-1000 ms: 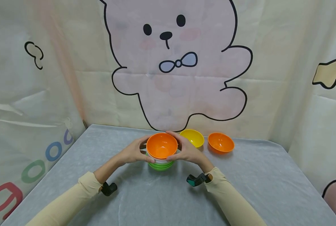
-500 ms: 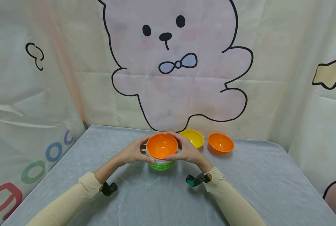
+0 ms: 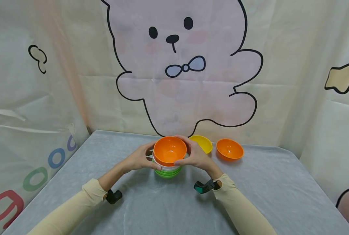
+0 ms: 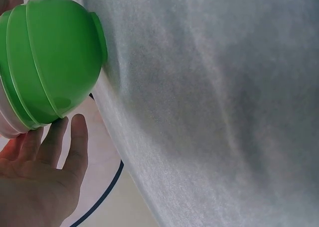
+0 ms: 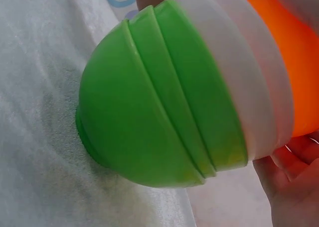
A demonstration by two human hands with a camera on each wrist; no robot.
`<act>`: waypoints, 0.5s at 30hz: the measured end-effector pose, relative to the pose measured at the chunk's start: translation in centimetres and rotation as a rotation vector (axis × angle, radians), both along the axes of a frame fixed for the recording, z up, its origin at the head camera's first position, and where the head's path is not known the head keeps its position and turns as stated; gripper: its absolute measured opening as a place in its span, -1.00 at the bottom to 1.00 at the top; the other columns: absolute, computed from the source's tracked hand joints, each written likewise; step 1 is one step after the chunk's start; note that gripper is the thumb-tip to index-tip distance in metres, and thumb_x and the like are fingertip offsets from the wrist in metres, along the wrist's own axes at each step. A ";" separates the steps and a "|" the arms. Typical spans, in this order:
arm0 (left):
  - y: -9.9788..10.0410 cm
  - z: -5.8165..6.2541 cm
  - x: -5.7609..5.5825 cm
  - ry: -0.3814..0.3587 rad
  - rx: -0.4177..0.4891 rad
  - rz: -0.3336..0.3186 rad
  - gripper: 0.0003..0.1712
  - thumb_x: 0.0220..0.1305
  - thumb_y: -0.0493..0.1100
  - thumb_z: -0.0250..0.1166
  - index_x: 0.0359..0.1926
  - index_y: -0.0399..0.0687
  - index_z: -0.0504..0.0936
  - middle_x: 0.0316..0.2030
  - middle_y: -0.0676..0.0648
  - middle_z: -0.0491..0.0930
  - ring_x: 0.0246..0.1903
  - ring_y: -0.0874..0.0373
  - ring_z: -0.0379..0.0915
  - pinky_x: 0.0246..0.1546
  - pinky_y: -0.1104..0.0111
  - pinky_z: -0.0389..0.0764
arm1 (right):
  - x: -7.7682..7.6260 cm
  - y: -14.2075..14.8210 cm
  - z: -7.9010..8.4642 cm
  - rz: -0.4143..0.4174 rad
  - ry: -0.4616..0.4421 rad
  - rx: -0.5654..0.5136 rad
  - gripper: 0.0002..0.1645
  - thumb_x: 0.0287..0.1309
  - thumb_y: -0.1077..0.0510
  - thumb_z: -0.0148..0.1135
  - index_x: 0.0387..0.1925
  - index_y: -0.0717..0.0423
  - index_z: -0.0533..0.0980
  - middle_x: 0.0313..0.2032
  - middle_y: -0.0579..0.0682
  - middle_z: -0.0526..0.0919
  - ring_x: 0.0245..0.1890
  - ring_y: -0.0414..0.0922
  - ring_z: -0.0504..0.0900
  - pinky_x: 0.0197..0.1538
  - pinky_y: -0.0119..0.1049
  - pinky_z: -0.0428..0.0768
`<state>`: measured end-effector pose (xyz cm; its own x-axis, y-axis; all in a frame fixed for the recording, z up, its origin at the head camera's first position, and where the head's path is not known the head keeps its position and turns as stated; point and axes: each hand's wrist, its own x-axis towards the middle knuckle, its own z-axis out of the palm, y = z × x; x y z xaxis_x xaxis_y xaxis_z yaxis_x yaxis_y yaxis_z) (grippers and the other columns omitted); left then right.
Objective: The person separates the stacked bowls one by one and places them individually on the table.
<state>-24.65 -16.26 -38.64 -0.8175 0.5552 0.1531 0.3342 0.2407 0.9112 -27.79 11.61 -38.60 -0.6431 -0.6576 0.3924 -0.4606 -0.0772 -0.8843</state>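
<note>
A stack of nested bowls stands on the table in the head view: green bowls (image 5: pixel 139 102) at the bottom, white bowls (image 5: pixel 241 72) above them, an orange bowl (image 3: pixel 169 150) on top. The left hand (image 3: pixel 140 158) holds the stack from its left side, thumb at the white rims in front, fingers round the back; in the left wrist view its fingertips touch the lower side of the bowls. From the right, the right hand (image 3: pixel 196 157) grips the orange bowl, thumb low at its front and fingers behind. The orange bowl sits slightly tilted and raised toward the right.
A yellow bowl (image 3: pixel 203 143) stands behind the right hand, partly covered by it. Farther right is a second orange bowl (image 3: pixel 229 149). A grey cloth covers the table (image 3: pixel 162 209), and a printed curtain (image 3: pixel 283 65) hangs behind its far edge.
The right hand has shifted slightly up and to the right, and the top orange bowl has risen a little with it. The left hand and the lower bowls stay almost still.
</note>
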 end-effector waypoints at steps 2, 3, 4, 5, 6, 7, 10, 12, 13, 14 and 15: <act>0.0 0.0 0.0 -0.004 0.000 0.003 0.03 0.06 -0.14 0.64 0.50 -0.02 0.29 0.34 -0.02 0.41 0.27 -0.07 0.38 0.11 0.10 0.60 | 0.1 0.1 0.2 0.000 -0.007 -0.010 0.04 0.04 0.24 0.59 0.48 0.23 0.24 0.32 0.11 0.44 0.26 0.08 0.44 0.30 -0.09 0.46; 0.0 0.0 0.0 -0.006 0.002 0.003 0.04 0.06 -0.15 0.64 0.50 -0.02 0.29 0.34 -0.02 0.41 0.26 -0.07 0.39 0.11 0.09 0.60 | 0.2 0.2 0.3 0.001 -0.014 -0.015 0.04 0.03 0.26 0.59 0.48 0.23 0.23 0.33 0.11 0.43 0.27 0.08 0.43 0.31 -0.08 0.46; 0.0 0.0 0.0 -0.008 0.005 0.002 0.04 0.05 -0.16 0.64 0.50 -0.02 0.29 0.34 -0.02 0.41 0.26 -0.07 0.39 0.11 0.09 0.59 | 0.2 0.3 0.4 -0.003 -0.020 -0.019 0.04 0.03 0.28 0.59 0.48 0.23 0.23 0.33 0.11 0.43 0.27 0.09 0.43 0.30 -0.07 0.46; 0.1 0.0 0.0 -0.008 0.009 -0.001 0.04 0.05 -0.16 0.64 0.50 -0.03 0.29 0.34 -0.02 0.41 0.26 -0.07 0.39 0.11 0.08 0.59 | 0.2 0.4 0.5 -0.006 -0.027 -0.023 0.04 0.03 0.29 0.59 0.48 0.23 0.22 0.33 0.12 0.42 0.27 0.09 0.43 0.30 -0.06 0.46; 0.1 0.0 0.0 -0.008 0.010 -0.002 0.04 0.05 -0.17 0.64 0.50 -0.04 0.29 0.34 -0.02 0.40 0.26 -0.07 0.39 0.11 0.08 0.59 | 0.2 0.5 0.6 -0.011 -0.029 -0.025 0.05 0.02 0.30 0.58 0.48 0.23 0.22 0.33 0.12 0.42 0.27 0.10 0.43 0.30 -0.05 0.47; 0.1 0.0 0.0 -0.007 0.013 -0.004 0.04 0.05 -0.17 0.64 0.50 -0.05 0.29 0.35 -0.03 0.40 0.26 -0.06 0.39 0.11 0.09 0.59 | 0.3 0.6 0.7 -0.015 -0.031 -0.027 0.05 0.02 0.30 0.58 0.49 0.23 0.22 0.34 0.12 0.42 0.27 0.10 0.43 0.29 -0.05 0.47; 0.1 0.0 0.1 -0.004 0.018 -0.009 0.03 0.05 -0.18 0.64 0.49 -0.06 0.30 0.34 -0.03 0.40 0.27 -0.05 0.38 0.11 0.12 0.60 | 0.3 1.0 1.0 -0.027 -0.028 -0.040 0.05 0.01 0.33 0.58 0.49 0.23 0.22 0.34 0.14 0.41 0.27 0.11 0.42 0.27 -0.07 0.50; 0.1 0.0 0.1 -0.003 0.020 -0.010 0.03 0.04 -0.19 0.64 0.49 -0.06 0.30 0.34 -0.03 0.41 0.27 -0.05 0.39 0.10 0.13 0.61 | 0.4 1.2 1.2 -0.035 -0.019 -0.048 0.05 0.02 0.34 0.57 0.48 0.24 0.22 0.34 0.14 0.41 0.27 0.12 0.42 0.25 -0.09 0.51; 0.1 0.0 0.1 -0.003 0.021 -0.010 0.04 0.04 -0.19 0.64 0.49 -0.07 0.30 0.34 -0.04 0.40 0.26 -0.06 0.39 0.10 0.14 0.61 | 0.4 1.3 1.3 -0.039 -0.016 -0.051 0.04 0.02 0.34 0.58 0.48 0.24 0.22 0.34 0.14 0.41 0.27 0.12 0.42 0.25 -0.10 0.51; 0.1 0.0 0.1 -0.003 0.021 -0.010 0.04 0.04 -0.19 0.64 0.50 -0.07 0.29 0.34 -0.04 0.40 0.26 -0.06 0.39 0.09 0.14 0.61 | 0.5 1.4 1.4 -0.043 -0.013 -0.052 0.04 0.02 0.33 0.58 0.48 0.23 0.23 0.34 0.14 0.41 0.27 0.11 0.42 0.25 -0.12 0.52; 0.1 0.0 0.1 -0.003 0.022 -0.009 0.05 0.04 -0.19 0.64 0.50 -0.07 0.29 0.35 -0.05 0.40 0.26 -0.07 0.39 0.09 0.15 0.61 | 0.5 1.5 1.5 -0.047 -0.012 -0.054 0.04 0.02 0.31 0.59 0.48 0.23 0.23 0.34 0.13 0.41 0.28 0.10 0.42 0.25 -0.12 0.52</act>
